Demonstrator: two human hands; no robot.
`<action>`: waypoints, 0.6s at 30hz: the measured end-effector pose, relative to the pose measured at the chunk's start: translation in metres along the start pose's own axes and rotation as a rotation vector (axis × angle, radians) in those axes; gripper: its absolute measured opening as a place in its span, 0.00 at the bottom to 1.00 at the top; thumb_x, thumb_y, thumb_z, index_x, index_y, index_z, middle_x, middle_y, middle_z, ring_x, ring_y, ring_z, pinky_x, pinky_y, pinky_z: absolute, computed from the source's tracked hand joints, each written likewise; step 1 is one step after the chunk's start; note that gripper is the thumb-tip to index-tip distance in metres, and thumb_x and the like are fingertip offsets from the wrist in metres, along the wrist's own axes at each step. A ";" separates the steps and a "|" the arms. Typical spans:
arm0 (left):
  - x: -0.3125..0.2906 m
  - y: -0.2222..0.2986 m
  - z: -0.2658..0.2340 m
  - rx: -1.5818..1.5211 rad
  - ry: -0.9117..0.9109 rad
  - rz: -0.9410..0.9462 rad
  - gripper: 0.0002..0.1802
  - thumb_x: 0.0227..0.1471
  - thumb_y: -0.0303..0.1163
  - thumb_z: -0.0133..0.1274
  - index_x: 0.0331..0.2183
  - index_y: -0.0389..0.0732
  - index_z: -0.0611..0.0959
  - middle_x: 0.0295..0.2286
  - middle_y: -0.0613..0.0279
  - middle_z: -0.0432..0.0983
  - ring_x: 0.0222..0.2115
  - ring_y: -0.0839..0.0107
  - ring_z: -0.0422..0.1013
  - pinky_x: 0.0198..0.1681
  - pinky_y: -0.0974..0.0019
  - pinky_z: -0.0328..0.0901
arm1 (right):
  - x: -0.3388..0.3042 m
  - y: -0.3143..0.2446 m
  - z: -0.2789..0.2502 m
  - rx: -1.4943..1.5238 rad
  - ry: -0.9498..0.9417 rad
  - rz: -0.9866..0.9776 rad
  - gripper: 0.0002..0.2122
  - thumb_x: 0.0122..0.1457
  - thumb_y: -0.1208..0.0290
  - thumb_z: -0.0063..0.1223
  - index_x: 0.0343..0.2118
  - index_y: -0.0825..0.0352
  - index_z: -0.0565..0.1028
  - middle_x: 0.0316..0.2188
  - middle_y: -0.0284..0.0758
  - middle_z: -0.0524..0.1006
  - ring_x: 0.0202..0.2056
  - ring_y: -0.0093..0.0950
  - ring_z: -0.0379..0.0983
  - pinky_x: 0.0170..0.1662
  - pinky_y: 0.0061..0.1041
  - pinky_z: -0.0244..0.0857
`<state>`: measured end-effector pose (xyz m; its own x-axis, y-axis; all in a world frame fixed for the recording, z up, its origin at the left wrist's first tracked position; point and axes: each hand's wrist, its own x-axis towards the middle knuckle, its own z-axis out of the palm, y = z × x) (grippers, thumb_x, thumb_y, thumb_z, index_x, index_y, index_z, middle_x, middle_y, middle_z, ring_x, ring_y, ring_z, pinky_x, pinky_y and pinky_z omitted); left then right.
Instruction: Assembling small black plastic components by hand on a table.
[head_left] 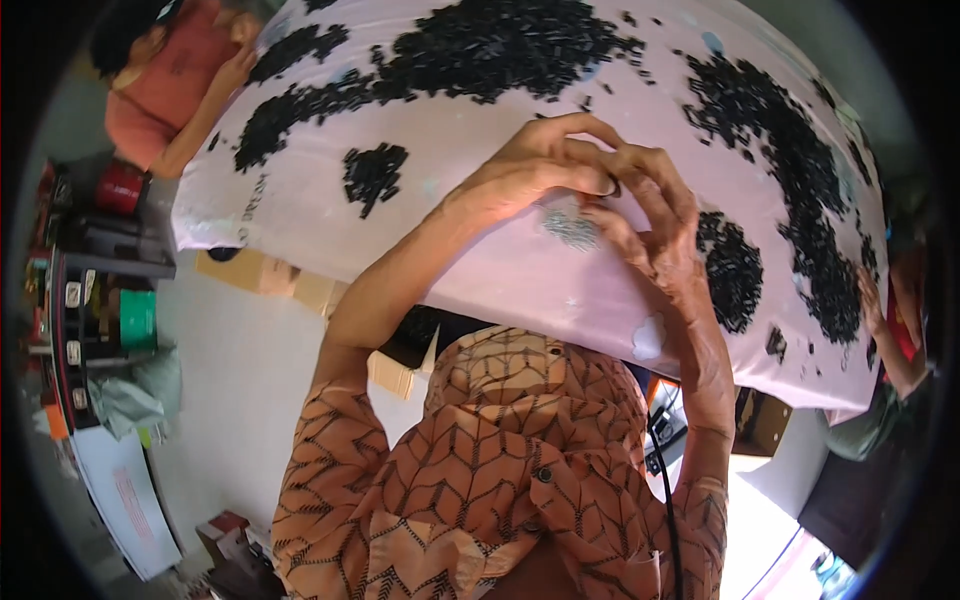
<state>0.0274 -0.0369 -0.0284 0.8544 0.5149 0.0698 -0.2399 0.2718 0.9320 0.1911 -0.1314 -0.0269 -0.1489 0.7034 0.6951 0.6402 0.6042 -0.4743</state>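
The left hand [545, 165] and the right hand [650, 215] are brought together above a table covered with a pale pink cloth [480, 250], their fingertips meeting. A small dark piece [613, 187] is pinched where the curled fingers of the left hand touch the right hand's thumb and forefinger — both hands are closed narrowly on it, though its shape is too small to be made out. Just below the fingertips a small greyish scatter of bits [570, 228] is seen on the cloth. To the right of the right hand, just beside its knuckles, a round heap of small black pieces [735, 270] is laid, and farther right a long black band of pieces [800, 170] is spread. Beyond the hands a broad black pile [500, 45] is strewn, and to the left of the left hand a small separate black clump [372, 172] lies well apart. At the far left corner another person in an orange shirt [165, 85] is seated — one hand resting on the cloth's edge.
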 end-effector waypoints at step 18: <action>-0.117 0.033 -0.089 1.366 0.925 -0.049 0.05 0.40 0.21 0.53 0.26 0.33 0.80 0.23 0.50 0.76 0.25 0.57 0.74 0.31 0.61 0.66 | -0.003 0.028 0.005 -0.198 -0.019 0.168 0.11 0.50 0.76 0.59 0.37 0.68 0.74 0.36 0.37 0.74 0.28 0.36 0.75 0.29 0.31 0.72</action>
<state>-0.1217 -0.0157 -0.0377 0.1812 0.9435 0.2775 0.7628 -0.3129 0.5659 0.2058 -0.1149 -0.0451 -0.0413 0.7957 0.6043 0.7921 0.3947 -0.4656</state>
